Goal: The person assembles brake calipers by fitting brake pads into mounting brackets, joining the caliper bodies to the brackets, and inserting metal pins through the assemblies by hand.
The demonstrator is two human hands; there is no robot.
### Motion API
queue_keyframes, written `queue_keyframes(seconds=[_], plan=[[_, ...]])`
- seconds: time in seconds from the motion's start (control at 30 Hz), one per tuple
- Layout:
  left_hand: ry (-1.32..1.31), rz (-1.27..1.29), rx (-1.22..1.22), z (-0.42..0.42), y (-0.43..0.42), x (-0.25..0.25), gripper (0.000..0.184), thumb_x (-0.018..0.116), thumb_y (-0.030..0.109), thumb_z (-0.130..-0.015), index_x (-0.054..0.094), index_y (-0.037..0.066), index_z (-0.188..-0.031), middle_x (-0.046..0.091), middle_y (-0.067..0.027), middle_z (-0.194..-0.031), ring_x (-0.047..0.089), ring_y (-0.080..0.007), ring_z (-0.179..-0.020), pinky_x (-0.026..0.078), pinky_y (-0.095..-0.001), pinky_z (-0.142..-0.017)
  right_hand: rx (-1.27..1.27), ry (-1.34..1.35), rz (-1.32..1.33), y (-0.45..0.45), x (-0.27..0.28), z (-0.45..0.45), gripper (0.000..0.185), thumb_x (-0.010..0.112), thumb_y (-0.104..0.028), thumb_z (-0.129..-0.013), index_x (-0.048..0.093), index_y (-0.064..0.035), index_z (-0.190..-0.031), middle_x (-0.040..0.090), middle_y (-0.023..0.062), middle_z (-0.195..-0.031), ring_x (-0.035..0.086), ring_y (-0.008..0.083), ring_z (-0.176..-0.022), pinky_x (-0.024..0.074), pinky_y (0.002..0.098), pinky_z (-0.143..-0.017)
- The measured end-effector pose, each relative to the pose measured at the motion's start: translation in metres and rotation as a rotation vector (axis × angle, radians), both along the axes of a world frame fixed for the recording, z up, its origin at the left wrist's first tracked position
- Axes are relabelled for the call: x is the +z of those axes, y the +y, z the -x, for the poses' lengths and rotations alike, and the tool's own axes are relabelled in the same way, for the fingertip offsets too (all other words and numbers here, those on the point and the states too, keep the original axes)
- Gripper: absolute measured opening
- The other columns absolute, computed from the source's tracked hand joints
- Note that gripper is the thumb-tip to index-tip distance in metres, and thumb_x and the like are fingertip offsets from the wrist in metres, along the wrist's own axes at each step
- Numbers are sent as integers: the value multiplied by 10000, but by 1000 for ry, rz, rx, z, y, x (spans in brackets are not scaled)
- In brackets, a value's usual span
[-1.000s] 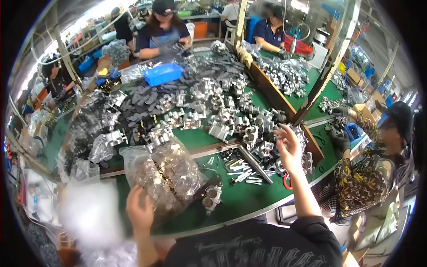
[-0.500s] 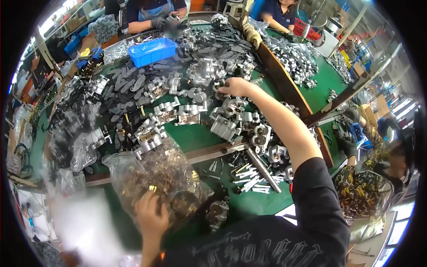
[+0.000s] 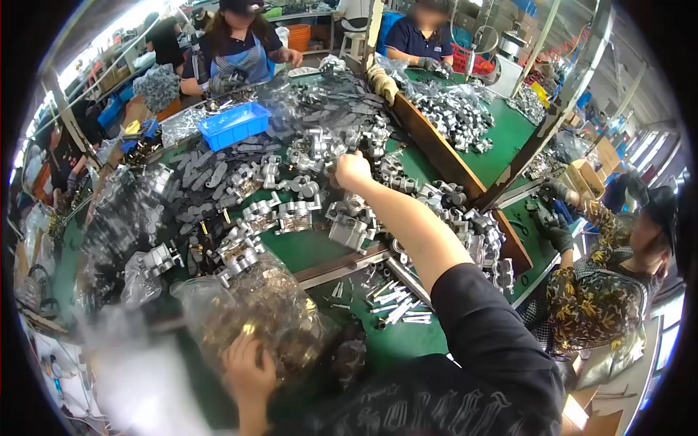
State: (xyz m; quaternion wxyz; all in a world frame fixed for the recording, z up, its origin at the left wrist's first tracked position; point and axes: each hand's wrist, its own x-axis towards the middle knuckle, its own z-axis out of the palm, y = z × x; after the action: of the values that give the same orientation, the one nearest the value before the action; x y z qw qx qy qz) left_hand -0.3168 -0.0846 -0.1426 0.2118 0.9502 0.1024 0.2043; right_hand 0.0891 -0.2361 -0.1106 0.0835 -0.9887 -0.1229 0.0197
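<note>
The right hand (image 3: 352, 172) is newly extended across the table (image 3: 298, 254), so metal castings (image 3: 350, 231) are reached; the left hand (image 3: 251, 365) is laid on a plastic bag (image 3: 283, 298). Neither grip can be discerned from this angle.

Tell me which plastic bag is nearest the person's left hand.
The large clear bag with brass-coloured pieces inside: the left hand lies over it, while a smaller clear bag farther left is untouched.
</note>
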Motion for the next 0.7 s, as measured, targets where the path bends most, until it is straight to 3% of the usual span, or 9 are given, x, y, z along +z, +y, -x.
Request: queue_keyframes(seconds=[0.07, 0.23, 0.3, 0.37, 0.43, 0.5, 0.57, 0.63, 0.7], plan=[[-29, 4, -3, 1, 0, -2, 185, 570, 84, -660, 568, 7, -828, 582, -145, -949, 512, -332, -971, 338, -414, -874, 18, -130, -129, -15, -12, -15, 276, 575, -152, -704, 559, 27, -914, 596, 201, -918, 599, 330, -828, 477, 397, -753], [-196, -19, -9, 4, -3, 2, 176, 566, 57, -679, 569, -1, -845, 580, -161, -957, 520, -331, -967, 373, -397, -871, 90, -279, -426, -60, 25, 34, 264, 555, -192, -732, 509, 30, -866, 601, 200, -791, 590, 332, -763, 468, 384, -694], [-311, 172, 4, 0, -22, 36, 228, 582, 59, -699, 570, -8, -917, 578, -149, -977, 533, -301, -964, 389, -378, -865, 27, 121, -772, -64, 69, 117, 304, 553, -195, -779, 497, 35, -971, 601, 146, -853, 575, 243, -822, 444, 336, -749], [-425, 491, -135, -18, -44, 61, 364, 587, 46, -724, 511, -16, -1074, 549, -151, -1073, 516, -270, -1018, 379, -356, -895, 194, 208, -1213, -69, 49, 178, 348, 523, -159, -829, 435, 40, -1102, 561, 111, -993, 508, 164, -931, 397, 285, -820], [-320, 958, -391, -37, -71, 78, 682, 647, 98, -721, 279, 12, -1289, 382, -166, -1274, 423, -253, -1134, 333, -372, -949, 149, 233, -1368, -70, 33, 243, 412, 501, -132, -854, 350, 40, -1196, 489, 109, -1126, 451, 150, -1005, 360, 269, -866], [-276, 1288, -491, -47, -96, 68, 799, 712, 161, -701, 208, 33, -1307, 400, -145, -1236, 436, -206, -1101, 365, -349, -913, 219, 283, -1443, -68, 26, 285, 321, 479, -89, -853, 358, 23, -1129, 479, 88, -1025, 442, 136, -928, 374, 274, -831], [-189, 1340, -516, -43, -112, 59, 616, 671, 89, -742, 296, -1, -1222, 529, -67, -1039, 522, -117, -908, 424, -269, -807, 250, 303, -1481, -70, 9, 312, 281, 463, -45, -844, 351, 9, -1096, 471, 75, -960, 437, 123, -874, 391, 273, -791], [-235, 1214, -456, -31, -115, 49, 485, 634, 60, -763, 373, -8, -1167, 560, -49, -958, 534, -99, -849, 427, -258, -792, 310, 294, -1405, -78, 3, 324, 298, 464, -12, -828, 337, 3, -1098, 471, 76, -946, 439, 115, -862, 404, 261, -763], [-306, 1350, -402, -19, -120, 49, 381, 604, 60, -774, 440, 0, -1113, 562, -50, -947, 534, -99, -839, 427, -244, -770, 384, 328, -1318, -89, 16, 337, 331, 476, 7, -810, 332, 0, -1108, 484, 84, -952, 463, 118, -869, 417, 254, -750]])
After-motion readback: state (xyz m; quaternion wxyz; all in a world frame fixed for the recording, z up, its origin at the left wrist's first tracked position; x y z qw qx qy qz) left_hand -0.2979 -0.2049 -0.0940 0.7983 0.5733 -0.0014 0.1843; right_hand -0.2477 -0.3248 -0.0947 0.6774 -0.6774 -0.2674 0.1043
